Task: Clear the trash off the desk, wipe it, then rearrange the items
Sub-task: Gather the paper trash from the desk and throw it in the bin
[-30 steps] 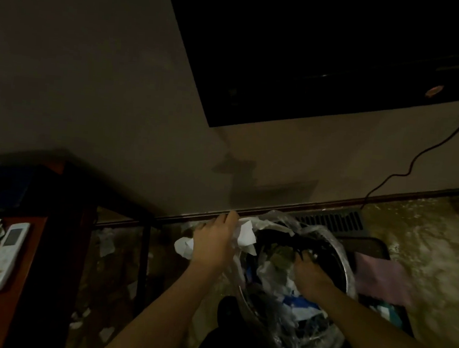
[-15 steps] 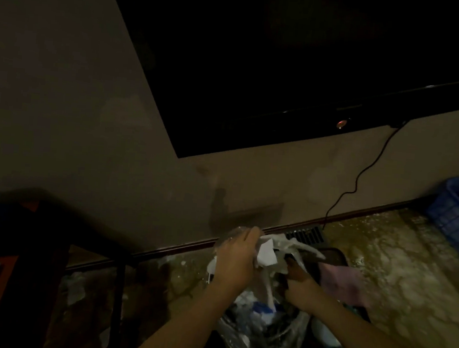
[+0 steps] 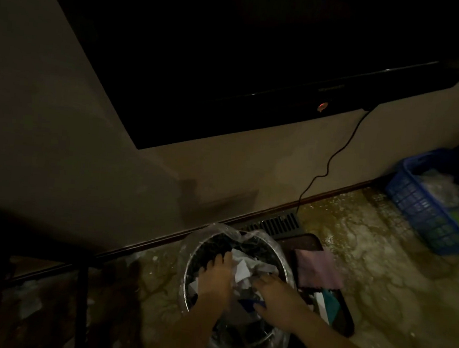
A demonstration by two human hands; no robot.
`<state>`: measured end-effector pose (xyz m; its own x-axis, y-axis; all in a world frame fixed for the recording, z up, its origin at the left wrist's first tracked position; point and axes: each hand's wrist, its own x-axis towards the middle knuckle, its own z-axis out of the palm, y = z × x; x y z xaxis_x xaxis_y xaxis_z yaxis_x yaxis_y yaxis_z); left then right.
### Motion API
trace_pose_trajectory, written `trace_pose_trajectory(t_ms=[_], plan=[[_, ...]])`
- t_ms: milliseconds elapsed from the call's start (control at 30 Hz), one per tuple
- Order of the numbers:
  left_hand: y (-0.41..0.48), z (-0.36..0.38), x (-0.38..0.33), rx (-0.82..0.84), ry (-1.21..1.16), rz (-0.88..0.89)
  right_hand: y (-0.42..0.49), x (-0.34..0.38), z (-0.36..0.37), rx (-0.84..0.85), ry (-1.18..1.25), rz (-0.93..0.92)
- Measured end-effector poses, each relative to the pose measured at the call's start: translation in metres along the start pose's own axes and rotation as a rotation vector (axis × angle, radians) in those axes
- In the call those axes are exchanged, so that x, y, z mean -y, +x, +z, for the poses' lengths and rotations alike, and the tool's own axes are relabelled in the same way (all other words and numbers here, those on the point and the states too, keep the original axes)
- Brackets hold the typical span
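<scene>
The left grip is inside the trash bin, fingers spread wide and straight, pressing down on crumpled white paper scraps. The right grip, at 3 o'clock of it, lies flat over the same heap with its fingers stretched toward 9 o'clock. It seems to hold nothing, though the dim light makes that hard to confirm. So the trash sits in the bin, packed under the 2 grips, inside a clear bag liner that drapes over the rim.

At 3 o'clock of the bin a pink cloth lies on a dark tray on the floor. A vent grille sits at 1 o'clock by the skirting. Farther off at 2 o'clock stands a blue basket. A television fills 12 o'clock, and its cable trails down the wall.

This looks like the tail of step 1: the trash is being tamped down. The next move probably calls for lifting both grips out, taking the pink cloth and turning back to the counter, which does not show clearly here, to wipe it.
</scene>
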<state>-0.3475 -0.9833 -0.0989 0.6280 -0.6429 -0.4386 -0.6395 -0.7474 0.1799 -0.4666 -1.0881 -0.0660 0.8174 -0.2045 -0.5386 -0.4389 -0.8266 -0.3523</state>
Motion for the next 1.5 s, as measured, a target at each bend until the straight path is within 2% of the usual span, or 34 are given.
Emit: trace_pose_trajectory(t_ms=[167, 500, 733, 833, 1067, 1367, 1500], plan=[[0.013, 0.018, 0.004, 0.114, 0.042, -0.004, 0.014, 0.001, 0.005, -0.039, 0.014, 0.034], [0.005, -0.011, 0.018, 0.109, 0.042, 0.145, 0.017, 0.009, -0.010, -0.064, 0.061, 0.079], [-0.019, -0.037, 0.019, -0.033, 0.067, 0.170, 0.002, 0.009, -0.026, -0.187, 0.082, -0.003], [-0.045, -0.050, 0.025, -0.056, 0.097, 0.117, -0.008, 0.018, -0.038, -0.196, 0.039, -0.061], [-0.124, -0.077, 0.049, -0.168, 0.062, -0.151, -0.024, 0.066, -0.055, -0.151, -0.063, -0.277], [-0.232, -0.080, 0.106, -0.244, 0.037, -0.339, -0.061, 0.168, -0.044, -0.193, -0.130, -0.473], [-0.300, -0.072, 0.157, -0.301, -0.019, -0.402, -0.075, 0.238, -0.018, -0.220, -0.162, -0.575]])
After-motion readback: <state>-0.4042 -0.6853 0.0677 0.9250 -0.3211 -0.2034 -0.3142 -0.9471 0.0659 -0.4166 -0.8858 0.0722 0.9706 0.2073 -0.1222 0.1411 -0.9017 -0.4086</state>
